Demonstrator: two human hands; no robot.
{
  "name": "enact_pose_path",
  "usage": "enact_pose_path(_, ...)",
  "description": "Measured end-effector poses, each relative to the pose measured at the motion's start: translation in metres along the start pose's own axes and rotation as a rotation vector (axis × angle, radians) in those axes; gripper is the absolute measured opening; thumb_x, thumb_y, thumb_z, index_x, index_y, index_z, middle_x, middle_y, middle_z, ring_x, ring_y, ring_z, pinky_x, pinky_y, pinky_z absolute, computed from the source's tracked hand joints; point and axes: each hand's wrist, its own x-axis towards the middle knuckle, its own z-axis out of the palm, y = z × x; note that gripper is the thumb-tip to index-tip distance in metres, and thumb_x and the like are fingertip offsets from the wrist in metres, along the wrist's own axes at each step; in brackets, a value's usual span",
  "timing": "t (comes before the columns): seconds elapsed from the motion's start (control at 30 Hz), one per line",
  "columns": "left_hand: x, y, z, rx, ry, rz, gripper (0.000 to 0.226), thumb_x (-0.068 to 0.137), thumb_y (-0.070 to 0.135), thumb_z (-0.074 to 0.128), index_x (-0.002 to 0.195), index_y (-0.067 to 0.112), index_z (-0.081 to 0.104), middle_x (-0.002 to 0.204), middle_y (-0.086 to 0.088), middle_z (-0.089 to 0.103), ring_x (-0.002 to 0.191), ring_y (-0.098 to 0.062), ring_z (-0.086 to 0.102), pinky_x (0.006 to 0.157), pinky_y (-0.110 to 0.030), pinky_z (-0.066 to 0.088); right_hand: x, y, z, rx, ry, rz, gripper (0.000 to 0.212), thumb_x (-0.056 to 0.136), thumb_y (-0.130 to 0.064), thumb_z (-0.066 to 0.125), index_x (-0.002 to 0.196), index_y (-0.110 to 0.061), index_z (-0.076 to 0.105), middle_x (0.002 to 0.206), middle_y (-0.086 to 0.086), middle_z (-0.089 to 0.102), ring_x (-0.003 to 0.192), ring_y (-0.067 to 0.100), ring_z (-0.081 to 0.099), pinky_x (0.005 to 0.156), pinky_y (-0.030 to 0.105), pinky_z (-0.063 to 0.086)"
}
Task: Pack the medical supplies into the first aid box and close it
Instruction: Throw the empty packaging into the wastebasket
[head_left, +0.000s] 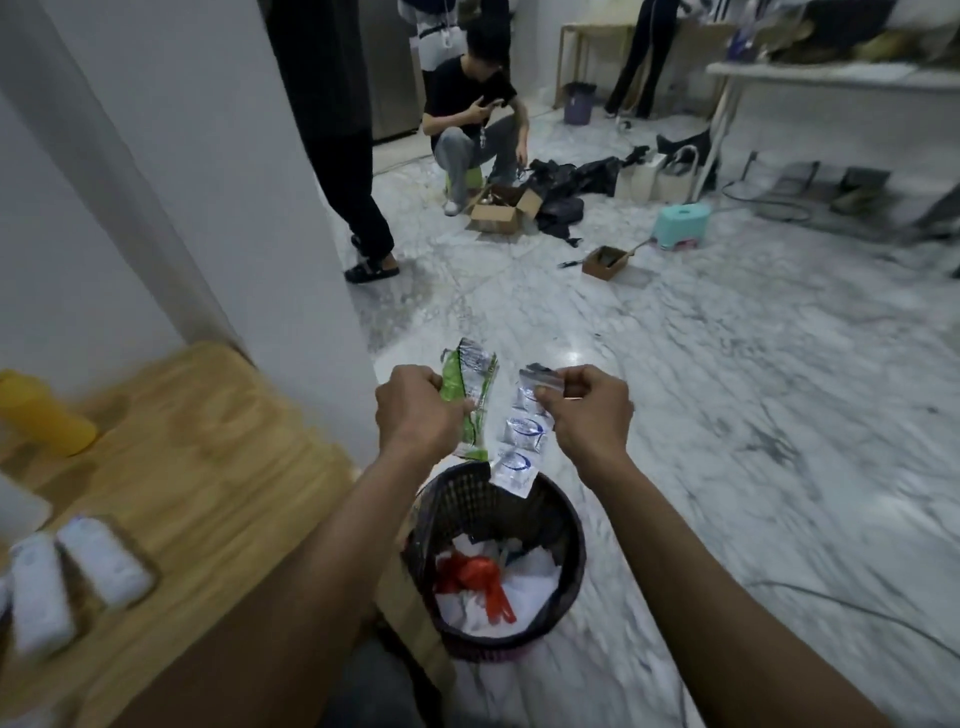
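My left hand (415, 410) grips a torn green and silver wrapper (467, 384), held upright. My right hand (587, 410) pinches the top of a strip of silver sachets (522, 431) with blue print, which hangs down. Both hands are above a black mesh waste bin (566, 525) that holds white paper and red scraps. On the wooden table (208, 467) at the left lie two white packets (101, 561), blurred. No first aid box is in view.
A yellow bottle (39, 413) stands at the table's far left. A white wall corner (291, 208) rises behind the table. On the marble floor beyond, a person crouches by an open cardboard box (496, 210); another stands near. A teal stool (680, 221) and a cable lie to the right.
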Motion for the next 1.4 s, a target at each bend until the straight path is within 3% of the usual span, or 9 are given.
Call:
enact_pose_path(0.13, 0.001, -0.013, 0.059, 0.119, 0.003, -0.042, 0.035, 0.079, 0.010, 0.076, 0.062, 0.010, 0.046, 0.067, -0.005, 0.052, 0.054, -0.021, 0.043, 0.054, -0.032, 0.040, 0.011, 0.043, -0.008, -0.123, 0.007, 0.049, 0.011, 0.078, -0.007, 0.077, 0.086, -0.012, 0.070, 0.075, 0.000, 0.070, 0.072, 0.015, 0.068, 0.069, 0.027, 0.055)
enact_pose_path(0.2, 0.000, -0.033, 0.084, 0.197, 0.009, -0.100, 0.020, 0.082, 0.006, 0.071, 0.070, 0.011, 0.055, 0.076, -0.007, 0.059, 0.062, -0.024, 0.054, 0.058, -0.034, 0.045, 0.011, 0.065, -0.008, -0.169, 0.001, 0.082, 0.010, 0.080, -0.005, 0.073, 0.084, -0.013, 0.068, 0.075, 0.000, 0.067, 0.072, 0.017, 0.066, 0.070, 0.029, 0.055)
enact_pose_path(0.27, -0.002, -0.056, 0.101, 0.251, 0.017, -0.151, 0.014, 0.082, 0.006, 0.069, 0.075, 0.011, 0.059, 0.078, -0.007, 0.061, 0.068, -0.028, 0.060, 0.060, -0.036, 0.049, 0.010, 0.087, -0.004, -0.213, -0.022, 0.107, 0.009, 0.081, -0.005, 0.070, 0.086, -0.012, 0.068, 0.077, 0.002, 0.066, 0.072, 0.018, 0.064, 0.063, 0.019, 0.048)
enact_pose_path(0.33, -0.002, -0.076, 0.114, 0.299, 0.008, -0.188, 0.012, 0.081, 0.005, 0.069, 0.073, 0.009, 0.061, 0.074, -0.008, 0.061, 0.065, -0.029, 0.060, 0.057, -0.036, 0.052, 0.012, 0.108, 0.002, -0.252, -0.043, 0.137, 0.008, 0.082, -0.005, 0.068, 0.089, -0.010, 0.069, 0.080, 0.004, 0.068, 0.075, 0.020, 0.065, 0.060, 0.019, 0.045)
enact_pose_path(0.47, 0.007, -0.104, 0.129, 0.335, -0.017, -0.228, 0.018, 0.077, 0.015, 0.076, 0.069, 0.010, 0.062, 0.074, -0.011, 0.066, 0.067, -0.030, 0.064, 0.061, -0.042, 0.059, 0.016, 0.140, 0.015, -0.295, -0.105, 0.210, 0.028, 0.086, -0.008, 0.067, 0.114, -0.006, 0.064, 0.107, 0.011, 0.067, 0.100, 0.027, 0.065, 0.077, 0.029, 0.048)
enact_pose_path(0.57, 0.013, -0.113, 0.134, 0.341, -0.069, -0.206, 0.030, 0.078, 0.028, 0.076, 0.095, 0.009, 0.061, 0.098, -0.015, 0.068, 0.091, -0.036, 0.064, 0.076, -0.043, 0.056, 0.021, 0.155, 0.022, -0.346, -0.127, 0.238, 0.050, 0.087, -0.017, 0.071, 0.133, -0.009, 0.053, 0.130, 0.013, 0.057, 0.117, 0.029, 0.056, 0.090, 0.036, 0.048)
enact_pose_path(0.73, 0.018, -0.115, 0.136, 0.337, -0.094, -0.179, 0.047, 0.083, 0.031, 0.072, 0.119, 0.008, 0.052, 0.118, -0.016, 0.063, 0.108, -0.038, 0.059, 0.083, -0.045, 0.051, 0.027, 0.162, 0.031, -0.340, -0.124, 0.281, 0.051, 0.087, -0.026, 0.071, 0.133, -0.014, 0.051, 0.132, 0.012, 0.055, 0.119, 0.030, 0.055, 0.096, 0.038, 0.049)
enact_pose_path(1.07, -0.001, -0.074, 0.109, 0.248, -0.130, -0.158, 0.060, 0.092, 0.032, 0.061, 0.140, 0.007, 0.037, 0.135, -0.017, 0.051, 0.120, -0.038, 0.052, 0.085, -0.044, 0.046, 0.016, 0.121, 0.011, -0.270, -0.104, 0.233, 0.045, 0.091, -0.025, 0.065, 0.132, -0.012, 0.053, 0.130, 0.012, 0.058, 0.116, 0.027, 0.058, 0.097, 0.039, 0.049)
enact_pose_path(1.4, -0.043, 0.015, 0.008, 0.083, 0.040, 0.084, 0.064, 0.093, 0.037, 0.058, 0.147, 0.014, 0.032, 0.146, -0.012, 0.044, 0.133, -0.032, 0.042, 0.100, -0.044, 0.040, -0.018, -0.024, -0.007, -0.083, -0.086, -0.033, 0.034, 0.090, -0.027, 0.065, 0.123, -0.019, 0.059, 0.116, 0.004, 0.065, 0.105, 0.020, 0.063, 0.088, 0.038, 0.056)
